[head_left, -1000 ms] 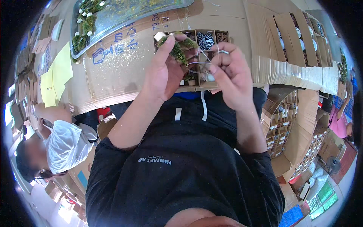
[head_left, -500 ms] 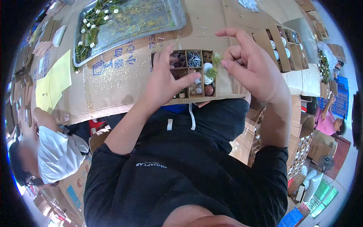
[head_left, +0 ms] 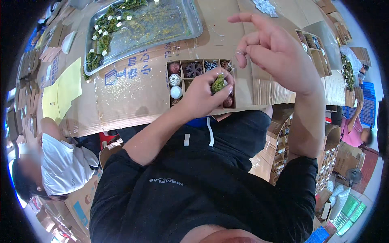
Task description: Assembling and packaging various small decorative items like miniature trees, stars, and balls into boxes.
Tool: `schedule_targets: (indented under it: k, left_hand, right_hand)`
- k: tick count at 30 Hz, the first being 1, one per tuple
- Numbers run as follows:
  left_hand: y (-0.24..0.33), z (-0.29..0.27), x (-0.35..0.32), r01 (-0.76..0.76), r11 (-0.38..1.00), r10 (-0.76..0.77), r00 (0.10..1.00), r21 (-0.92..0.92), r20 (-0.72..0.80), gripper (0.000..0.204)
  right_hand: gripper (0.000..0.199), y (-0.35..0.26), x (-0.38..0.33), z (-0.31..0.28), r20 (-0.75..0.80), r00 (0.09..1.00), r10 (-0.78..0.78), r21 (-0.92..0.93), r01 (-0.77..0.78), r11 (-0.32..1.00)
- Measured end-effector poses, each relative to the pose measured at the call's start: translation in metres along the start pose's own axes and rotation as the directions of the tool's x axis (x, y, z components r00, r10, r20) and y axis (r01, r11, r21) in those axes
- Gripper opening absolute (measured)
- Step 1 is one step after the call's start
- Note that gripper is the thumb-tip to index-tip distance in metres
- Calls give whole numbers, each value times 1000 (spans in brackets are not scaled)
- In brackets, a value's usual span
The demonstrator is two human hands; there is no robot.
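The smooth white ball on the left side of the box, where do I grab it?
I'd probably pinch the white ball by its upper sides, coming straight down from above. Its round top shows uncovered, while the box walls it in and a woven ball sits right next to it, leaving little room sideways.

Green tuft (head_left: 218,84) rough; box (head_left: 187,84) cardboard; tray (head_left: 170,27) perhaps plastic.

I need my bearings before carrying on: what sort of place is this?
Probably a workshop for assembling or packing decorations: a divided cardboard box holds ornaments, a tray holds green moss-like pieces, and another person is at the left.
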State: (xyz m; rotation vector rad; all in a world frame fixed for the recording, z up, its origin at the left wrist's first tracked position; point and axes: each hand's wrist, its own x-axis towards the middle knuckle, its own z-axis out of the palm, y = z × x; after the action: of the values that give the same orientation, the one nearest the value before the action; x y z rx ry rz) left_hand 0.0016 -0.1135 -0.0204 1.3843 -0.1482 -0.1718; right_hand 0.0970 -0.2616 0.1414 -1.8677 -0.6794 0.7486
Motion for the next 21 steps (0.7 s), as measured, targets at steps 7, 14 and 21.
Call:
schedule_targets:
  k: [7, 14, 21]
  left_hand:
    - [11, -26, -20, 166, 642, -217, 976, -748, 30, 42]
    - [-2, -36, -33, 293, 466, -523, 853, -835, 7, 31]
    - [-22, -42, -44, 234, 332, -504, 863, -914, 38, 31]
  right_hand:
    - [52, 50, -11, 64, -223, 842, -491, -457, 355, 816]
    - [60, 103, -37, 159, -351, 850, -394, -506, 182, 843]
    - [29, 127, -32, 170, -380, 834, -401, -466, 201, 861]
